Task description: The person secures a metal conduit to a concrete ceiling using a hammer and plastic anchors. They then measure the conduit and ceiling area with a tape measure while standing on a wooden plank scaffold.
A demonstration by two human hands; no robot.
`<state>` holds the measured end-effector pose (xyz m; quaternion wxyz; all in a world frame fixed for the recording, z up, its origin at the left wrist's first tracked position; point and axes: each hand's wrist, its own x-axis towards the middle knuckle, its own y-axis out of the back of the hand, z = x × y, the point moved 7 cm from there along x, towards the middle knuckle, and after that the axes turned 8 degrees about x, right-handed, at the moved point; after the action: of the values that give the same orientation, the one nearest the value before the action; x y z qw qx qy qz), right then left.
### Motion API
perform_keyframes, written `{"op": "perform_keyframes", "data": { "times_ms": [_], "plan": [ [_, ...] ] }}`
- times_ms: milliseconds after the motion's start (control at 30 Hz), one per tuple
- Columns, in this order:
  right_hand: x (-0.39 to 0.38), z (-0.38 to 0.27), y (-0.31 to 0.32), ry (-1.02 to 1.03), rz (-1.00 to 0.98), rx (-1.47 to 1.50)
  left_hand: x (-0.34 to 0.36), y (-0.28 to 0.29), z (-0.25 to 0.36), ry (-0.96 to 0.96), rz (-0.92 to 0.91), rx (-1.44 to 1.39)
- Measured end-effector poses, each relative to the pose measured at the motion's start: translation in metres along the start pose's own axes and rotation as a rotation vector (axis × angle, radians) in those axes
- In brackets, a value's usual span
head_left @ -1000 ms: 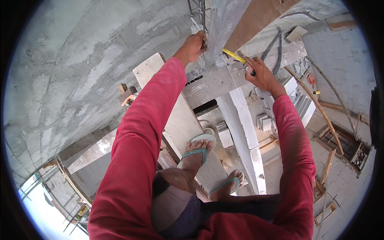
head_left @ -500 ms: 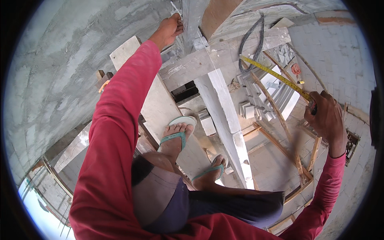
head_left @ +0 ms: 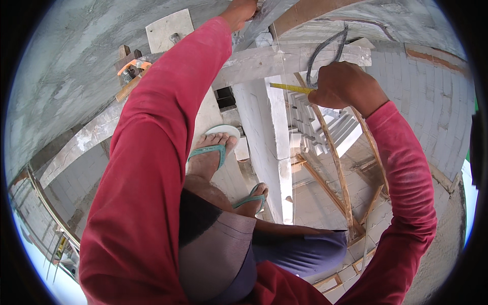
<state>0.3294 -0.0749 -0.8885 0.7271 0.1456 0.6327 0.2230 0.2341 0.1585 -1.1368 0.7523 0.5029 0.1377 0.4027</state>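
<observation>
My right hand (head_left: pixel 348 86) is closed around a tape measure whose case is hidden in the fist. Its yellow blade (head_left: pixel 290 87) sticks out a short way to the left, past a thin string (head_left: pixel 282 63) that hangs down in front of a concrete beam (head_left: pixel 254 66). At the top edge of the view, my left hand (head_left: pixel 241 13) is closed against the grey post (head_left: pixel 264 20) beside the plastered wall. Its fingertips are mostly out of sight, so what they pinch cannot be made out.
My sandalled feet stand on a narrow board (head_left: pixel 208 117). Right of them runs a white beam (head_left: pixel 274 147), with wooden poles (head_left: pixel 333 162) and stacked pale slabs (head_left: pixel 351 133) far below. A black cable coil (head_left: pixel 325 51) hangs behind my right hand. An orange-handled tool (head_left: pixel 134 66) lies left.
My right hand has come left and up toward the string, and much less tape blade shows. My view has shifted, leaving the left hand nearer the top edge, still by the post.
</observation>
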Motion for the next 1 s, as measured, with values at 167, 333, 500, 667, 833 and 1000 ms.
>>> {"op": "perform_keyframes", "data": {
  "times_ms": [167, 333, 500, 667, 833, 1000],
  "plan": [
    [0.022, -0.011, 0.002, 0.029, -0.069, -0.047, 0.004, -0.003, -0.002, 0.045, 0.074, -0.013],
    [0.032, -0.016, -0.001, 0.02, -0.106, -0.049, 0.002, -0.009, -0.003, -0.002, 0.076, 0.03],
    [0.025, -0.021, 0.0, -0.056, -0.179, 0.025, 0.02, -0.039, -0.017, 0.003, 0.035, 0.049],
    [0.024, -0.022, 0.0, -0.113, -0.203, 0.1, 0.044, -0.09, -0.035, 0.025, 0.073, 0.101],
    [0.025, -0.015, -0.005, -0.141, -0.275, 0.185, 0.029, -0.115, -0.04, -0.245, 0.054, 0.237],
    [0.029, -0.015, -0.01, -0.162, -0.36, 0.258, 0.023, -0.109, -0.036, -0.356, 0.102, 0.272]
  ]
}}
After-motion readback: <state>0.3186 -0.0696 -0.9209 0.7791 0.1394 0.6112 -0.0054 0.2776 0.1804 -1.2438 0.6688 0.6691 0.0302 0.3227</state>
